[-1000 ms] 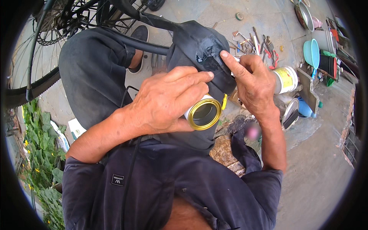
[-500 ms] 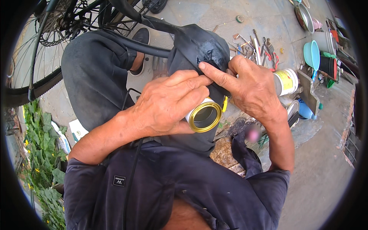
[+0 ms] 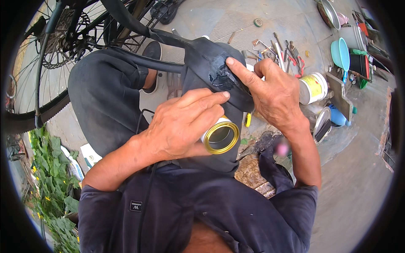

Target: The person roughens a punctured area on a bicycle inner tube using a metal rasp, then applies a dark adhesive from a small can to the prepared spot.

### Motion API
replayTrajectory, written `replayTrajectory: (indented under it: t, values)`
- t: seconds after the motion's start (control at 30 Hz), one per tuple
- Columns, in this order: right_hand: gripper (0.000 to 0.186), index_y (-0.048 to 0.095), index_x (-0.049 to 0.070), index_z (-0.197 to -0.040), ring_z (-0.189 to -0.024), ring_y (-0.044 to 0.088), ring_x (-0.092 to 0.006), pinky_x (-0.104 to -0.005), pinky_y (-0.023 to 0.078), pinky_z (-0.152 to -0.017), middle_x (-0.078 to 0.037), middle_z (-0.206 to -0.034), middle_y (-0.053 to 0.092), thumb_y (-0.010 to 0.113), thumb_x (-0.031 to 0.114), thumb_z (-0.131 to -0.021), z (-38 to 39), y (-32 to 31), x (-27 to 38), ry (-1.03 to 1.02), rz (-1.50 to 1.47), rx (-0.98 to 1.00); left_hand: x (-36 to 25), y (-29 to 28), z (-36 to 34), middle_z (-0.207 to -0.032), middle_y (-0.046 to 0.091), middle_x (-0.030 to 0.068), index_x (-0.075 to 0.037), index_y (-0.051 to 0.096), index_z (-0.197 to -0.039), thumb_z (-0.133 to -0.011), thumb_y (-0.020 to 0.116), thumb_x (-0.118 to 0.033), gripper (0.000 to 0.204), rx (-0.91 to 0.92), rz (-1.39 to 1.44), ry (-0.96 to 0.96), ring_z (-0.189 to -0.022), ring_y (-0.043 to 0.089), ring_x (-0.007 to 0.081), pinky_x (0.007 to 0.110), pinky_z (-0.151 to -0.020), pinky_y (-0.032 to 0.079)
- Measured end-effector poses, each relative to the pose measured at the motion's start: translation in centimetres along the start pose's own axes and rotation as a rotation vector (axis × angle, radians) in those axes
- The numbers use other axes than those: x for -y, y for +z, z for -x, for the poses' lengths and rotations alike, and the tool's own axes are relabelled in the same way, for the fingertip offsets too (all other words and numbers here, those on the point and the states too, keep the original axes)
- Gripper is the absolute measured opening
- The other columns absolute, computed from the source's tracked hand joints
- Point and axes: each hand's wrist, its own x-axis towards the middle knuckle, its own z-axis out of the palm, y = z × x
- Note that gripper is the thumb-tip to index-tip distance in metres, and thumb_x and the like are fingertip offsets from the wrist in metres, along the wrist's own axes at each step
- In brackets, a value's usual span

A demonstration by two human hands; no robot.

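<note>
A black bicycle inner tube [image 3: 197,51] lies over my raised knee, with a shiny wet-looking patch [image 3: 220,76] on its flattened part. My left hand [image 3: 179,122] is wrapped round a small can [image 3: 221,150] with a gold rim. The can is tilted so its open mouth shows, and its inside looks dark. The left fingertips reach to the near edge of the tube. My right hand [image 3: 276,95] grips the tube's right edge, its index finger stretched onto the tube beside the shiny patch. Its thumb is mostly hidden.
A bicycle wheel [image 3: 63,48] stands at the far left. Hand tools [image 3: 291,55] lie scattered beyond my right hand. To the right are a white tub with a yellow label [image 3: 313,88], a turquoise basin [image 3: 340,54] and a blue bottle [image 3: 338,115]. Leafy plants [image 3: 52,168] grow at left.
My right index finger has moved up and away from the left fingertips, uncovering more of the shiny patch. The left hand and can have shifted slightly down and left in view.
</note>
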Motion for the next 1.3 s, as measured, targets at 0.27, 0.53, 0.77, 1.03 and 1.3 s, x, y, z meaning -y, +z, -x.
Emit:
replayTrajectory:
  t: [0.27,0.53,0.77,1.03,1.3]
  values:
    - [0.059,0.069,0.023,-0.132,-0.071,0.057,-0.0199,-0.0332,0.050,-0.056,-0.003,-0.083,0.048,0.069,0.007,-0.076,0.5,-0.2,0.6,-0.030,-0.041,-0.054,-0.1,0.1,-0.1,-0.128,0.069,0.0147,-0.004,0.061,-0.113,-0.061,0.095,-0.026,0.066,-0.007,0.011,-0.002,-0.104,0.068,0.0340,0.039,-0.080,0.058]
    - [0.058,0.070,0.024,-0.131,-0.068,0.056,-0.0191,-0.0327,0.048,-0.053,-0.002,-0.082,0.048,0.070,0.008,-0.075,1.1,-0.3,0.3,0.001,-0.028,-0.033,-0.2,0.1,0.1,-0.129,0.068,0.0151,-0.004,0.060,-0.113,-0.060,0.095,-0.026,0.068,-0.017,0.022,-0.013,-0.106,0.067,0.0350,0.040,-0.082,0.059]
    - [0.050,0.072,0.024,-0.125,-0.066,0.056,-0.0173,-0.0321,0.047,-0.052,-0.001,-0.080,0.049,0.069,0.010,-0.078,0.7,-1.2,1.9,-0.057,-0.094,-0.051,-0.5,0.2,-0.1,-0.123,0.069,0.0151,-0.003,0.063,-0.112,-0.061,0.094,-0.023,0.062,-0.027,0.026,-0.008,-0.107,0.067,0.0350,0.041,-0.083,0.058]
    - [0.048,0.071,0.026,-0.126,-0.069,0.059,-0.0193,-0.0326,0.049,-0.056,-0.003,-0.084,0.050,0.067,0.010,-0.081,0.4,-1.8,0.6,-0.066,-0.025,0.049,-0.3,0.2,0.0,-0.127,0.069,0.0147,-0.003,0.063,-0.112,-0.062,0.094,-0.023,0.062,-0.015,0.016,-0.021,-0.107,0.067,0.0341,0.040,-0.082,0.058]
    - [0.060,0.071,0.029,-0.129,-0.068,0.059,-0.0195,-0.0336,0.048,-0.055,-0.002,-0.084,0.049,0.073,0.007,-0.073,-0.7,-0.1,-0.2,-0.012,0.029,-0.038,-0.2,0.2,-0.1,-0.129,0.069,0.0142,-0.003,0.063,-0.113,-0.062,0.094,-0.025,0.064,-0.013,0.026,-0.007,-0.108,0.067,0.0343,0.040,-0.083,0.059]
